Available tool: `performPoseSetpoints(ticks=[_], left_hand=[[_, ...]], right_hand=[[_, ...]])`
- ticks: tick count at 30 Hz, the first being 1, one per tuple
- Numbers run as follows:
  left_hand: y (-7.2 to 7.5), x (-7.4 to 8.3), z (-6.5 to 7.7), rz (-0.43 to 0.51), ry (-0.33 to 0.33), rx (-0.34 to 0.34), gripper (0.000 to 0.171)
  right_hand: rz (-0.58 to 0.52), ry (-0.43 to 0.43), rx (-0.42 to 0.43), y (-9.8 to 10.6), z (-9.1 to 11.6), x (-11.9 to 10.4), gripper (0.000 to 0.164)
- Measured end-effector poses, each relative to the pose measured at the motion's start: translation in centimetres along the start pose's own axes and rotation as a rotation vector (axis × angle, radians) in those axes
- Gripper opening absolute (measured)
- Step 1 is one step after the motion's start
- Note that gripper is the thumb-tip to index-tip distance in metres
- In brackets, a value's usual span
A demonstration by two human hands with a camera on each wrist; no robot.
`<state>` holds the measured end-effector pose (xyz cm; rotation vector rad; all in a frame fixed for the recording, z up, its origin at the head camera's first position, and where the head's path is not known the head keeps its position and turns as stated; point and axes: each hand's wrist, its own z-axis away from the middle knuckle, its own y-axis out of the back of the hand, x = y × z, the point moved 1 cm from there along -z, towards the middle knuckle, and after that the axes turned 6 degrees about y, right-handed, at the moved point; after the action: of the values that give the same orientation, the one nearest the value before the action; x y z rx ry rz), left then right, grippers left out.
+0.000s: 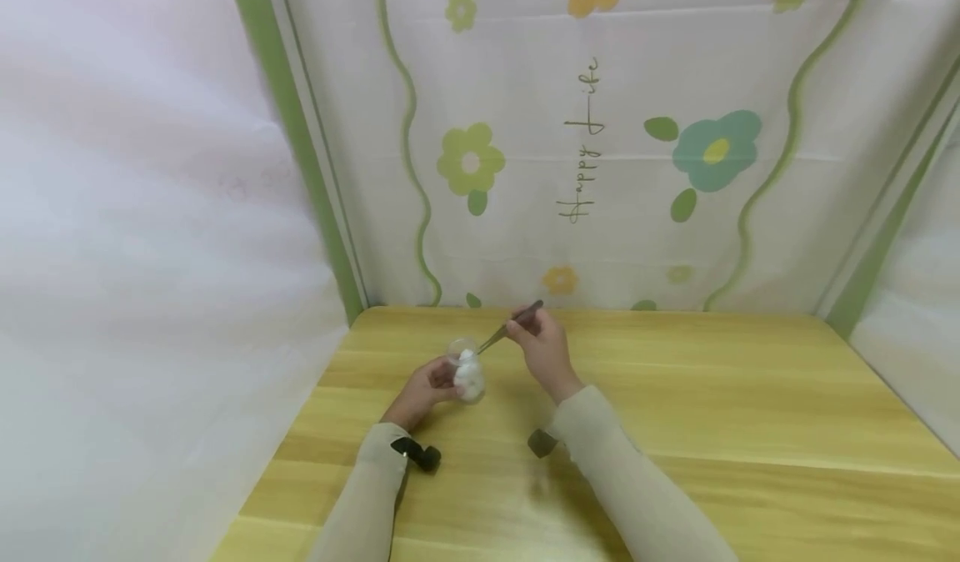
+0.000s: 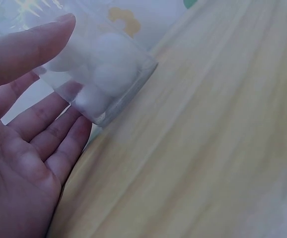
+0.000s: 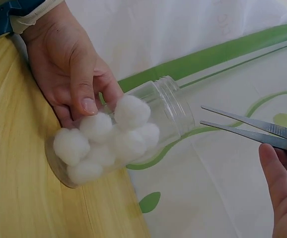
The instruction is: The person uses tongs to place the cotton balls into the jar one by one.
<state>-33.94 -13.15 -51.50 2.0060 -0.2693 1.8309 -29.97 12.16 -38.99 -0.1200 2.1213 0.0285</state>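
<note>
My left hand (image 1: 422,394) grips a clear jar (image 3: 175,111) by its side, thumb in front and fingers behind. Several white cotton balls (image 3: 132,112) fill the lower part of the jar, whose threaded mouth has no lid on it. In the head view the jar tilts slightly, mouth away from me. My right hand (image 1: 546,352) pinches metal tweezers (image 3: 252,130) between thumb and fingers. Their two tips stand apart just outside the jar's mouth in the right wrist view, with nothing between them.
A wooden table (image 1: 712,395) lies under both hands. Behind it hangs a white curtain (image 1: 517,70) with printed flowers, and more white cloth (image 1: 150,253) hangs at the left side. Dark straps with small devices (image 1: 426,458) sit at the wrists.
</note>
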Motion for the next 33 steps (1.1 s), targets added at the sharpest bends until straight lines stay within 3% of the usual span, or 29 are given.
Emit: performPoseSetpoints(ticks=[13, 20, 33], left_hand=[[0.0, 0.1, 0.1, 0.028, 0.034, 0.002, 0.054], [0.0, 0.0, 0.0, 0.036, 0.023, -0.008, 0.054], [0.2, -0.2, 0.1, 0.026, 0.037, -0.002, 0.059]], right_hand=[[0.031, -0.025, 0.021, 0.8, 0.4, -0.6, 0.016], [0.016, 0.001, 0.047, 1.9, -0.2, 2.8, 0.023], [0.055, -0.007, 0.049, 2.9, 0.1, 2.7, 0.023]])
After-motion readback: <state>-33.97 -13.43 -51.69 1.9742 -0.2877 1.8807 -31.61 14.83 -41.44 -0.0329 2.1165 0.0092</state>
